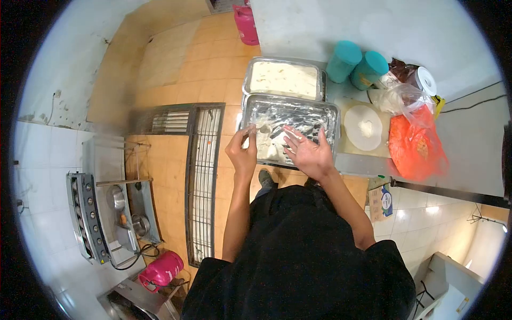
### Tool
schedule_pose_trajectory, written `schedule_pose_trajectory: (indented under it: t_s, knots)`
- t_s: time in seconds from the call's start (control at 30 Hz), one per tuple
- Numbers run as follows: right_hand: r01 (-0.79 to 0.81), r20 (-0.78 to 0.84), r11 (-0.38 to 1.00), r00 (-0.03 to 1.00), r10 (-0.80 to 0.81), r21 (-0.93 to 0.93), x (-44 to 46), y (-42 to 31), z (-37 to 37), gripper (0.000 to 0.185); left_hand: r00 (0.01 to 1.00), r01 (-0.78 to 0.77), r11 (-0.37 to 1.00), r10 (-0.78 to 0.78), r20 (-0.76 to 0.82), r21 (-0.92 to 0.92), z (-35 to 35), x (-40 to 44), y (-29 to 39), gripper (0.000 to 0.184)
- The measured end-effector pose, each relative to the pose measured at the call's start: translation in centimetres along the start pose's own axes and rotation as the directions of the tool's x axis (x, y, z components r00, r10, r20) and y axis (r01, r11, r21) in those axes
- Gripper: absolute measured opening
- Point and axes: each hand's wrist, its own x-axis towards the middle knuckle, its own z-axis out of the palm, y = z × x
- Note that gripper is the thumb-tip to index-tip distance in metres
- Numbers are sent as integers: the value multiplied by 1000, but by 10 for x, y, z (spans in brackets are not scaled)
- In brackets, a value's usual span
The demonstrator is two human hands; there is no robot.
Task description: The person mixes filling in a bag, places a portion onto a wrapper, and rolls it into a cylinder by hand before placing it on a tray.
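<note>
Left hand (243, 153) fingers pinched at front tray (332, 120) left edge, can't tell if gripping anything, right hand (313, 158) splayed, released, over same tray beside pale dough (273, 151), rear tray (322, 85) just behind, teal canisters (343, 61) off its right.

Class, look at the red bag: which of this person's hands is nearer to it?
Right. The right hand is open over the right part of the near tray, left of the red bag; the left hand is farther left, by the tray's left end.
</note>
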Motion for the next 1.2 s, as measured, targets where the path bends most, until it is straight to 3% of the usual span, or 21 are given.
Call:
schedule_pose_trajectory:
  t_s: [0.07,0.2,0.27,0.4,0.43,0.47,0.53,0.57,0.73,0.8,0.83,0.87,0.9,0.93,1.0,1.03,1.07,1.13,1.2]
  knots:
    - [-14,53,986,999,5,169,-1,-1,-4,99,1000,25,999,-25,18,-28,2,-6,-8,9]
    - [21,44,979,999,-30,204,-4,-3,4,96,993,18,998,-11,119,-57,-4,-16,-22,8]
    - [73,55,997,996,-75,38,-4,-3,3,91,970,20,1000,-25,243,22,-11,-24,-35,9]
    - [92,22,987,995,-96,133,-8,-2,4,84,886,-202,976,146,440,83,-21,-34,-33,14]
    - [98,-14,986,995,-97,134,-9,0,4,83,858,-198,976,130,497,86,-21,-38,-37,16]
    - [108,-51,985,994,-102,135,-10,0,3,83,849,-197,978,134,511,71,-21,-40,-40,16]
    - [143,-93,982,987,-132,122,-12,2,-1,82,845,-343,909,189,501,235,-22,-42,-42,17]
    - [158,-119,981,982,-145,111,-15,4,-4,82,837,-321,898,121,534,299,-23,-49,-48,19]
    - [196,-183,980,965,-186,35,-36,-1,-10,79,800,-367,840,66,596,399,-34,-59,-21,28]
    - [177,-202,979,960,-194,-98,-45,-7,-19,77,799,-379,801,31,600,463,-28,-62,-7,36]
    - [187,-198,977,959,-203,-99,-48,-12,-23,77,867,-283,866,48,496,412,-20,-65,-2,45]
    - [163,-226,963,951,-211,-215,-50,-15,-27,76,924,-187,920,45,379,346,-11,-69,4,55]
    - [125,-252,936,944,-214,-328,-52,-19,-30,75,942,15,1000,-17,336,8,13,-71,19,61]
    - [116,-241,936,949,-203,-332,-55,-22,-31,75,910,224,950,-124,395,-218,41,-68,45,59]
    - [339,-25,666,881,-473,-664,-57,-28,-31,67,925,189,860,6,381,-474,116,-64,95,62]
    - [455,202,431,834,-514,-779,-62,-28,-49,62,930,172,864,15,366,-473,139,-76,111,62]
    - [504,288,213,736,-612,-837,-82,-40,-12,60,913,169,859,48,405,-484,164,-86,128,62]
    - [545,312,259,739,-597,-798,-113,-69,-43,63,865,179,850,104,491,-495,210,-110,160,63]
    - [552,303,247,717,-627,-796,-124,-148,-79,67,800,176,844,178,574,-507,255,-126,188,64]
